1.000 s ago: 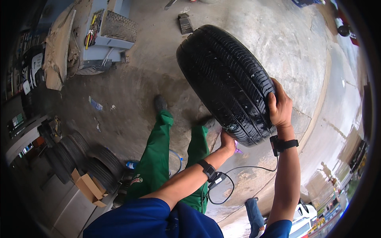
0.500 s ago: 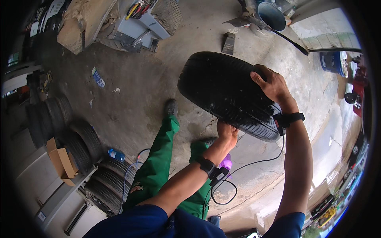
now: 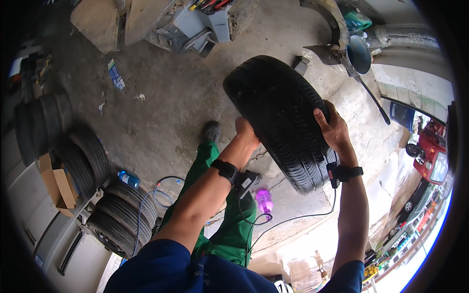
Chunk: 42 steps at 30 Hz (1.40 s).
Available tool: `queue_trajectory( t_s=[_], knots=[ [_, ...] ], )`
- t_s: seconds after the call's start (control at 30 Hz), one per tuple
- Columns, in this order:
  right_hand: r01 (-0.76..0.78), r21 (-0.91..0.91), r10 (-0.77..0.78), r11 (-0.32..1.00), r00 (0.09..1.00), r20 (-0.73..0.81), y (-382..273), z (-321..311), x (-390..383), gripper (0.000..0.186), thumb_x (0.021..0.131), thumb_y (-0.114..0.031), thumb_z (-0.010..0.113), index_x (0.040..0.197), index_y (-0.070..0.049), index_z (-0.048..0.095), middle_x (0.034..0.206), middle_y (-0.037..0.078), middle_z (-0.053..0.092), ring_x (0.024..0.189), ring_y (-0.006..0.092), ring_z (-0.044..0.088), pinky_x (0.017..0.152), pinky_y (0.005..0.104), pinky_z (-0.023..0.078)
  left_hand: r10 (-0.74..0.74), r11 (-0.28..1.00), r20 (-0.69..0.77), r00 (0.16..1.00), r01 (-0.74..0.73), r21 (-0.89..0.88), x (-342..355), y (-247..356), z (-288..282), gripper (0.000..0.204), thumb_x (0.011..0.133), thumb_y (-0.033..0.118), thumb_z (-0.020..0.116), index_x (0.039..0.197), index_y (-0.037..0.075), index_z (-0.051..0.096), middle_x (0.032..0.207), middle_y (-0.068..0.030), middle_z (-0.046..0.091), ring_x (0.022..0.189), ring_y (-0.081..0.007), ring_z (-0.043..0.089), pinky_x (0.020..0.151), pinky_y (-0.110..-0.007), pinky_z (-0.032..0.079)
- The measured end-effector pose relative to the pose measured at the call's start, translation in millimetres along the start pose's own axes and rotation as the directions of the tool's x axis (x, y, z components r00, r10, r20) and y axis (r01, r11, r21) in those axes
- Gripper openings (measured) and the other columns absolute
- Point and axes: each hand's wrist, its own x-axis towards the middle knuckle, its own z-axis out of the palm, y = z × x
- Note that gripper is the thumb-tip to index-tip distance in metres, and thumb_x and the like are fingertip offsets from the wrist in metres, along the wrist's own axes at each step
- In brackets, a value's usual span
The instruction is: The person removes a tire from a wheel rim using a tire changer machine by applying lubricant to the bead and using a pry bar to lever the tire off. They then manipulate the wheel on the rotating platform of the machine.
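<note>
The floor (image 3: 166, 107) is bare grey concrete, cracked and stained. Lying directly on it: a blue leaflet (image 3: 116, 74) near the upper left, a plastic water bottle (image 3: 129, 179) beside a stack of tyres (image 3: 115, 215), a coiled blue hose (image 3: 154, 198) just right of that stack, a purple bottle (image 3: 264, 200) and a black cable (image 3: 288, 219).

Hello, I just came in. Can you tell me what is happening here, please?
A person in green trousers stands on a concrete floor and holds a black tyre off the ground. The right hand grips its tread on one side, and the left hand supports the other side. More tyres are stacked at the person's left, beside a cardboard box and a plastic bottle.
</note>
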Motion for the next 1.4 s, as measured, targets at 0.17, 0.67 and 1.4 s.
queue_trajectory(
  t_s=[0.17, 0.67, 1.4],
  knots=[
    [-0.206, -0.008, 0.205, 0.979, 0.976, -0.078, -21.8, 28.9, 4.1, 0.084, 0.1, -0.071, 0.043, 0.139, 0.003, 0.049, 0.118, 0.034, 0.066, 0.113, 0.0513, 0.063, 0.096, 0.0521, 0.05, 0.097, 0.939, -0.02, 0.995, -0.085, 0.332, -6.6, 51.4, 10.7, 0.07, 0.102, 0.063, 0.038, 0.131, 0.003, 0.06, 0.117, -0.0123, 0.065, 0.096, -0.023, 0.063, 0.081, -0.036, 0.051],
    [-0.517, 0.261, 0.558, 0.815, 0.822, -0.116, 5.1, 33.1, -1.1, 0.097, 0.095, -0.081, 0.039, 0.137, 0.005, 0.053, 0.121, 0.038, 0.064, 0.12, 0.0513, 0.061, 0.102, 0.0507, 0.048, 0.29, 0.547, 0.386, 0.876, -0.483, 0.684, -60.3, -12.0, 9.5, 0.094, 0.079, 0.056, 0.085, 0.142, -0.005, 0.051, 0.135, -0.0169, 0.062, 0.128, -0.0241, 0.056, 0.109, -0.034, 0.042],
    [-0.197, 0.98, 0.955, -0.029, 0.285, 0.085, -39.7, 213.9, -172.9, 0.1, 0.099, -0.076, 0.039, 0.144, 0.013, 0.044, 0.147, 0.024, 0.053, 0.129, 0.0325, 0.056, 0.106, 0.042, 0.046, -0.644, -0.415, 0.281, 0.711, -0.634, 0.653, -27.5, 45.1, 92.0, 0.098, 0.066, 0.067, 0.084, 0.13, -0.005, 0.065, 0.119, -0.0205, 0.073, 0.113, -0.0301, 0.069, 0.1, -0.037, 0.051]
  ],
)
